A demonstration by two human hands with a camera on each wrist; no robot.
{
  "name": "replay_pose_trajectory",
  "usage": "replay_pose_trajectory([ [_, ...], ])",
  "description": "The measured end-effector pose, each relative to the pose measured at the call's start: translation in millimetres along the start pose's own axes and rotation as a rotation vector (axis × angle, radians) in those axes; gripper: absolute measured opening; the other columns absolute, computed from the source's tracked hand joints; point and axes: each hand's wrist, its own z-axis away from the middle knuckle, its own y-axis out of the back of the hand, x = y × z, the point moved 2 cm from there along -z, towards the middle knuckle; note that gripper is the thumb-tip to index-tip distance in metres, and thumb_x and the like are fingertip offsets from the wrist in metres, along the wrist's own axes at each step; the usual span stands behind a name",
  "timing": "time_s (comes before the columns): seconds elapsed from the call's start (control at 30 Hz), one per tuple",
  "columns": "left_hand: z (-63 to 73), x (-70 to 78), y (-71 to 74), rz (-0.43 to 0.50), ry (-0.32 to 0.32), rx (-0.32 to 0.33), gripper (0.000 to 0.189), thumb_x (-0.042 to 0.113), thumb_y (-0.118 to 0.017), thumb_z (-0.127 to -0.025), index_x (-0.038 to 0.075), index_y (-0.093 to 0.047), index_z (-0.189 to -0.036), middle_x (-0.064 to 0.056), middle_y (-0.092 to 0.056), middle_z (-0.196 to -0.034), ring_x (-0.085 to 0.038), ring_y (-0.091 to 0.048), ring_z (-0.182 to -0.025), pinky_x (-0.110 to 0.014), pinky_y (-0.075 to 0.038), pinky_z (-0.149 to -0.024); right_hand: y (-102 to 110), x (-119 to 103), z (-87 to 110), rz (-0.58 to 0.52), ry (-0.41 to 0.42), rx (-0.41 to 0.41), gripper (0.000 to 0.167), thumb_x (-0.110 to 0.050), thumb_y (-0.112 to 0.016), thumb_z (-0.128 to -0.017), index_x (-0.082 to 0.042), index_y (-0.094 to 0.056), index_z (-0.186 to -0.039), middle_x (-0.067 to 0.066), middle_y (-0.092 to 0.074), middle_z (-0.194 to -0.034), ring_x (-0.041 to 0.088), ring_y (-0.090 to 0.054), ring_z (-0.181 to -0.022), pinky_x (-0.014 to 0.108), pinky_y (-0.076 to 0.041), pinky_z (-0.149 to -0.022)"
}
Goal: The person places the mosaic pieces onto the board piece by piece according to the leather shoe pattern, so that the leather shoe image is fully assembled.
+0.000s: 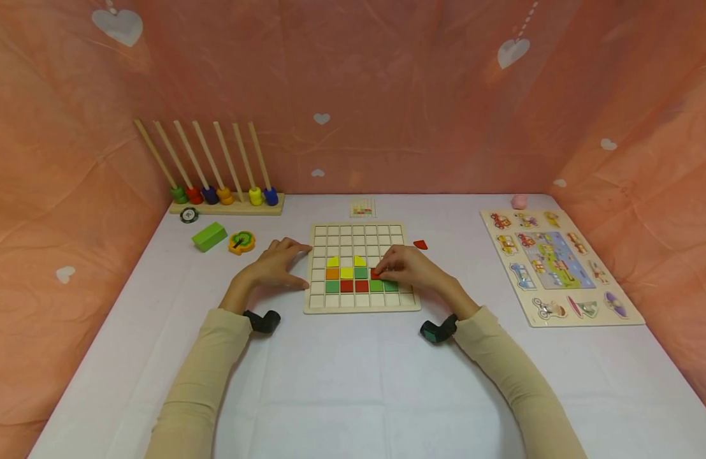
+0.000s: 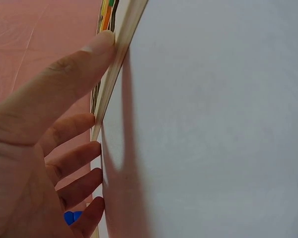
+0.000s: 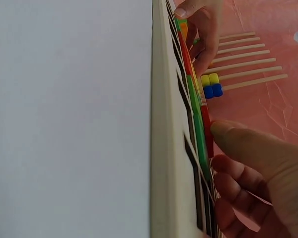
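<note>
A pale wooden grid board [image 1: 362, 305] lies flat on the table, with green, red, orange and yellow tiles in some of its squares. My left hand [image 1: 274, 262] rests at the board's left edge, thumb and fingers spread apart and touching the rim. Over the right part of the grid, my right hand [image 1: 407, 264] holds a red tile [image 1: 374, 274] between thumb and fingers. The right wrist view shows the thumb against the red tile [image 3: 206, 130], just above two green tiles [image 3: 198, 134]. How fully it sits in its square cannot be told.
A red piece [image 1: 420, 245] lies right of the board, and a small pattern card [image 1: 362, 208] behind it. At left are a peg stand with beads [image 1: 227, 208], a poker chip [image 1: 189, 215], a green block [image 1: 209, 236] and a tree piece [image 1: 241, 242]. A picture puzzle [image 1: 520, 299] lies at right.
</note>
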Motion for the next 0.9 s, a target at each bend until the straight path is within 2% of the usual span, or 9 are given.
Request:
replay_pose_trajectory([
  [0.13,-0.3,0.3,1.0,-0.004,-0.005,0.001,0.083,0.039,-0.078,-0.073,0.010,-0.040,-0.141,-0.017,-0.038,-0.135,-0.034,-0.032,-0.118,-0.051,-0.029,-0.101,-1,0,-1.8,0.007,-0.018,0.008,0.009,-0.017,-0.071,-0.083,-0.015,-0.074,-0.092,-0.005,-0.063,-0.094,0.011,-0.054,-0.091,0.027,-0.044,-0.074],
  [0.4,-0.2,0.8,0.9,0.001,-0.019,0.007,0.082,0.038,-0.078,-0.073,0.010,-0.040,-0.140,-0.017,-0.038,-0.134,-0.033,-0.032,-0.117,-0.051,-0.029,-0.101,-1,1,-3.5,0.016,0.003,0.029,0.009,-0.017,-0.069,-0.085,-0.014,-0.075,-0.092,-0.005,-0.063,-0.093,0.010,-0.054,-0.088,0.028,-0.045,-0.074],
  [0.5,0.5,1.8,1.0,0.000,-0.025,0.009,0.082,0.038,-0.078,-0.073,0.009,-0.041,-0.140,-0.018,-0.038,-0.134,-0.034,-0.033,-0.117,-0.052,-0.029,-0.101,5,4,-0.9,0.003,-0.027,0.098,0.011,-0.018,-0.067,-0.086,-0.013,-0.073,-0.095,-0.005,-0.062,-0.093,0.012,-0.054,-0.087,0.030,-0.045,-0.075],
  [0.7,3.2,5.3,3.5,0.002,-0.018,0.016,0.081,0.037,-0.079,-0.073,0.009,-0.042,-0.139,-0.017,-0.039,-0.134,-0.033,-0.034,-0.117,-0.051,-0.029,-0.101,25,18,5.2,0.045,-0.109,0.310,0.014,-0.014,-0.064,-0.088,-0.010,-0.071,-0.100,0.002,-0.062,-0.094,0.016,-0.052,-0.077,0.031,-0.043,-0.068],
  [0.9,3.7,4.6,3.9,0.000,-0.018,0.014,0.082,0.037,-0.079,-0.072,0.008,-0.042,-0.139,-0.018,-0.039,-0.134,-0.034,-0.034,-0.116,-0.051,-0.030,-0.100,40,36,13.3,0.103,-0.152,0.477,0.017,-0.008,-0.065,-0.086,-0.005,-0.070,-0.102,0.010,-0.061,-0.090,0.020,-0.056,-0.078,0.034,-0.046,-0.070],
])
